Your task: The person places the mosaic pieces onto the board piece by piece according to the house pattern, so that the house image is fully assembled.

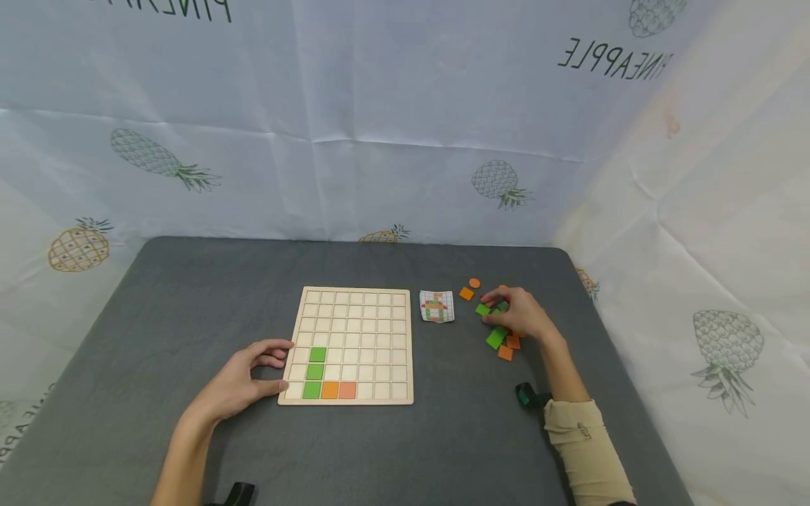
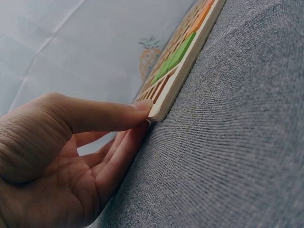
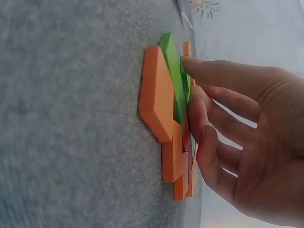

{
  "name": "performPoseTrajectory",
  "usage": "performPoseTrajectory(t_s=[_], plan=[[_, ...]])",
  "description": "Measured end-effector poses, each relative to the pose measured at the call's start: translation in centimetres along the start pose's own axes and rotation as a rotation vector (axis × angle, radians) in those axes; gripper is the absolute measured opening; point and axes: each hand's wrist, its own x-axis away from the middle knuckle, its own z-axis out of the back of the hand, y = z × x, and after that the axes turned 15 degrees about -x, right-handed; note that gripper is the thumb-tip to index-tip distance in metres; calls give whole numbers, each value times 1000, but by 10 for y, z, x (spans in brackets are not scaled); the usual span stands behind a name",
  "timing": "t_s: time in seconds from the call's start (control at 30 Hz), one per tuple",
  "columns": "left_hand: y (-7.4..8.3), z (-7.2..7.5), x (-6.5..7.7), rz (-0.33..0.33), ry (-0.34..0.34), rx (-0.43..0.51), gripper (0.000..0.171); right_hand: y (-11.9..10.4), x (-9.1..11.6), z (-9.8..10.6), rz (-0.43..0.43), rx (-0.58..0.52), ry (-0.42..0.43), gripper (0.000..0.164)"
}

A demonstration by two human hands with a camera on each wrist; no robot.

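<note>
My left hand (image 1: 237, 379) touches the left edge of a wooden grid board (image 1: 408, 351); its thumb (image 2: 137, 110) lies on the near corner in the left wrist view. Three green squares (image 1: 315, 372) stand in a column on the board, with an orange tile (image 1: 330, 390) and a salmon tile (image 1: 347, 390) beside the lowest one. At the loose tiles on the right, my right hand (image 1: 522, 314) pinches a green square tile (image 1: 483, 309) between thumb and forefinger. Whether that tile is lifted is not clear. Part of the pile is hidden beneath this hand.
A small pattern card (image 1: 436, 307) lies between board and pile. Orange tiles (image 1: 505, 353), a green tile (image 1: 496, 338) and a round orange piece (image 1: 474, 283) are scattered on the grey table (image 1: 443, 450). Pineapple-print cloth (image 1: 405, 105) hangs behind the table.
</note>
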Motion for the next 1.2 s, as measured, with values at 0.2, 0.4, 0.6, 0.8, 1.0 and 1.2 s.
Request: performPoseTrajectory(t_s=[0.2, 0.4, 0.6, 0.8, 1.0, 1.2], plan=[[1, 0, 0, 1, -2, 6, 66, 1, 0, -3, -27, 36, 15, 33], [0, -1, 0, 1, -1, 5, 65, 1, 1, -5, -43, 69, 45, 31], [0, -1, 0, 3, 0, -3, 66, -6, 5, -6, -23, 81, 65, 31], [1, -1, 0, 2, 2, 3, 65, -27, 11, -16, 54, 36, 43, 33], [1, -1, 0, -1, 5, 11, 66, -44, 10, -32, 118, -63, 2, 35], [1, -1, 0, 2, 4, 4, 66, -60, 7, -51, 156, -81, -39, 33]])
